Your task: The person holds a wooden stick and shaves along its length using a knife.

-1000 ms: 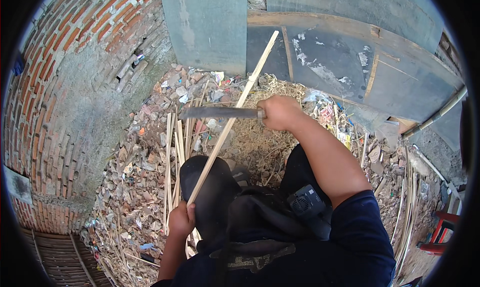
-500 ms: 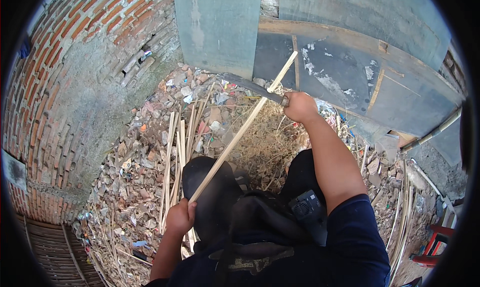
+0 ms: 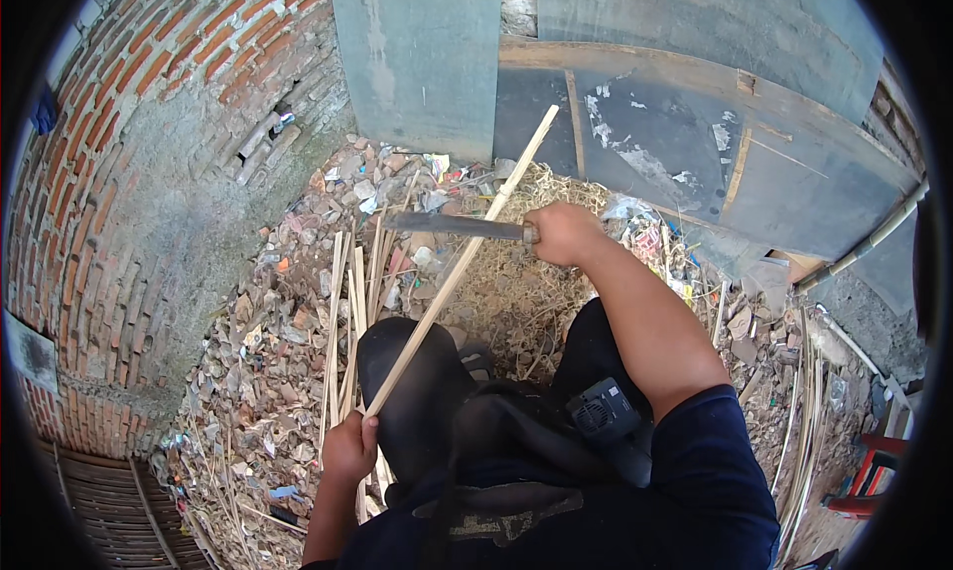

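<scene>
A long pale bamboo strip (image 3: 445, 294) slants up and away from my left hand (image 3: 349, 449), which is closed round its near end. It passes over my left knee, and its far end points toward the panels. My right hand (image 3: 566, 232) grips the handle of a machete (image 3: 452, 224). The dark blade lies across the strip, past its middle, pointing left; the strip seems to touch it there. Under them spreads a heap of thin shavings (image 3: 516, 297). Left of my knee lie several more bamboo strips (image 3: 338, 342).
Rubble (image 3: 263, 356) covers the ground around me. A brick wall (image 3: 89, 232) rises at left, grey-blue panels (image 3: 417, 64) ahead. More long strips (image 3: 806, 431) lie at right, near a red stool-like object (image 3: 866, 481). A black device (image 3: 604, 409) rests by my right thigh.
My right hand and the machete have come nearer along the strip and leftward, with the blade now more level. The strip's far end has shifted slightly left; my left hand keeps its grip.
</scene>
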Demonstrator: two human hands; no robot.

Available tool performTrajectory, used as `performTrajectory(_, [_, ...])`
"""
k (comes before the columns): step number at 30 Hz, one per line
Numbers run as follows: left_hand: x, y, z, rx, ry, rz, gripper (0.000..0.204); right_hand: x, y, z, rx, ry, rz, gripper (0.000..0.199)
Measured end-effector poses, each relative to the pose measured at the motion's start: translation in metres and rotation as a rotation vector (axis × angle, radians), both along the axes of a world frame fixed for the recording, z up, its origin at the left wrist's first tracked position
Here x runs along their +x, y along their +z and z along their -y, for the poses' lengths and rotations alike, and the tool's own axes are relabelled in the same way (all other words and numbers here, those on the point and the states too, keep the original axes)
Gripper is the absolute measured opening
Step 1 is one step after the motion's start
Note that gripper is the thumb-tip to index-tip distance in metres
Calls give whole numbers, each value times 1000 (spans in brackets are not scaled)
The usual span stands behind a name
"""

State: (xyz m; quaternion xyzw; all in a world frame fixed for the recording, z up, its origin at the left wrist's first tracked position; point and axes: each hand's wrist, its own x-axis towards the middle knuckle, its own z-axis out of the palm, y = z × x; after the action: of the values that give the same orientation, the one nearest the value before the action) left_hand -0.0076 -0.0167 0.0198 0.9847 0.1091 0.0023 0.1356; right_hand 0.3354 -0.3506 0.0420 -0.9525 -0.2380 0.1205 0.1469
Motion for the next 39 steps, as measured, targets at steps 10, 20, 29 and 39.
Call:
performTrajectory(10, [-35, -26, -16, -12, 44, -24, 35, 5, 14, -11, -74, -52, 3, 33])
performTrajectory(20, [-20, -32, -6, -82, 36, -8, 31, 13, -10, -6, 49, -223, 411, 24])
performTrajectory(29, [-16, -13, -4, -161, 13, -16, 32, 12, -17, -2, 67, -193, 351, 25])
performTrajectory(39, [12, 5, 15, -208, 87, 107, 31, -3, -1, -9, 139, -181, 304, 34])
